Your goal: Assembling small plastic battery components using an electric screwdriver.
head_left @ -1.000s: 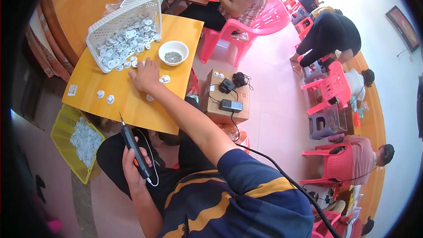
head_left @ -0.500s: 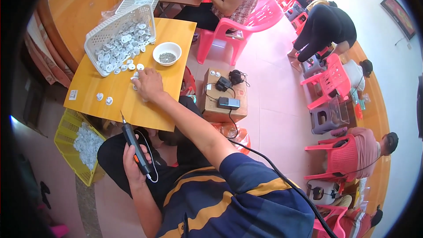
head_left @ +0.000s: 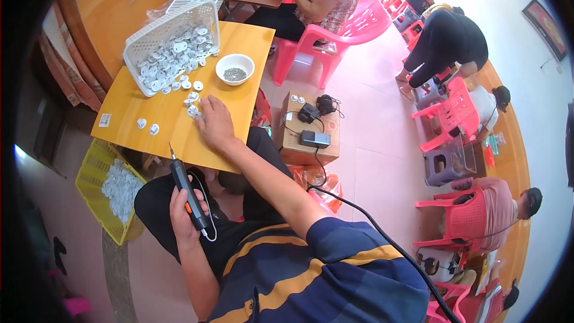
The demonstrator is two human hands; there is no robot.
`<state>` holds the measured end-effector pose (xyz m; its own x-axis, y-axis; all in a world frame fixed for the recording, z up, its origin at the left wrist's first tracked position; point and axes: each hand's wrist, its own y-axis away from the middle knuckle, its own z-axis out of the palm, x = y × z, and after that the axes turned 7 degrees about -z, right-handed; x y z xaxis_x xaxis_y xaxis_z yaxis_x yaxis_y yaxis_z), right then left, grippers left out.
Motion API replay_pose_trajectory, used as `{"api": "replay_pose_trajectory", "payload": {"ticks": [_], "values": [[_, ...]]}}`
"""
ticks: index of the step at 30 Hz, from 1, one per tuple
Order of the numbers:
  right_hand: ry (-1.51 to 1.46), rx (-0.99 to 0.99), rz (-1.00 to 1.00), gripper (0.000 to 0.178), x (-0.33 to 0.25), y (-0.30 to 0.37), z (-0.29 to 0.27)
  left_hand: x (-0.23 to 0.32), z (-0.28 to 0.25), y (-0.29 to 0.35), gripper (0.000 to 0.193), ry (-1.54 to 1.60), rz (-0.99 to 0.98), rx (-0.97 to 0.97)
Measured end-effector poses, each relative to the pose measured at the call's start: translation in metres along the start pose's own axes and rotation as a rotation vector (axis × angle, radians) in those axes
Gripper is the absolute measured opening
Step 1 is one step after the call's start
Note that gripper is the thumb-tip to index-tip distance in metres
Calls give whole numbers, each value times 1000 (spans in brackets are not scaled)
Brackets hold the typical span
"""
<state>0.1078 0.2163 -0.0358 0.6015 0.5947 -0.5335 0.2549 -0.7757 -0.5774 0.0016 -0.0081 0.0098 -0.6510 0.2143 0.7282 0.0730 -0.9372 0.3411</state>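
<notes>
R hand (head_left: pixel 216 124) has pulled back a bit twd the tabletop's (head_left: pixel 113 104) R edge, uncovering small white pieces (head_left: pixel 192 110); L hand (head_left: pixel 189 210) is abt where it was. R is palm down, fingers loosely out, tips just beside the nearest pieces; can't tell if anything's under it. L is closed round a black powered screwdriver (head_left: pixel 186 190), its tip by the near edge, touching no piece. Left to do, I'd guess: the big pile in the white basket (head_left: pixel 156 37) at the far L corner, plus the few in front of it. Two pieces (head_left: pixel 154 129) sit apart nr the near edge, twd the L corner; can't tell if they're done. Metal bits (head_left: pixel 234 75) lie in the white bowl (head_left: pixel 236 60) nr the R edge. Yellow basket (head_left: pixel 89 173) below the L end has a heap of whitish pieces (head_left: pixel 121 191), maybe finished, can't confirm
</notes>
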Motion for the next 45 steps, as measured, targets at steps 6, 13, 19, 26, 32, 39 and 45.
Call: {"api": "replay_pose_trajectory", "payload": {"ticks": [6, 13, 19, 26, 32, 39, 45], "values": [[-109, -63, -13, 47, 9, -7, 13, -3, 1, 0, 41, -58, -11, 19], [-136, 131, -172, 46, 13, -33, -22, 3, 1, 0, 37, 14, -33, -24], [61, -4, 64, 20, 64, -97, -73, 3, -7, 2, 35, 25, -55, 0], [293, -418, 57, 21, 114, -142, -56, 7, 1, 2, 13, -50, -96, -7], [387, -568, -15, 15, 117, -147, -33, 6, 4, 3, 19, -62, -130, 0], [426, -694, 32, 22, 117, -147, -27, 4, -2, 3, 21, -55, -111, -8], [450, -644, 21, 25, 122, -142, -24, 7, 1, 3, 18, -45, -111, -9]]}}
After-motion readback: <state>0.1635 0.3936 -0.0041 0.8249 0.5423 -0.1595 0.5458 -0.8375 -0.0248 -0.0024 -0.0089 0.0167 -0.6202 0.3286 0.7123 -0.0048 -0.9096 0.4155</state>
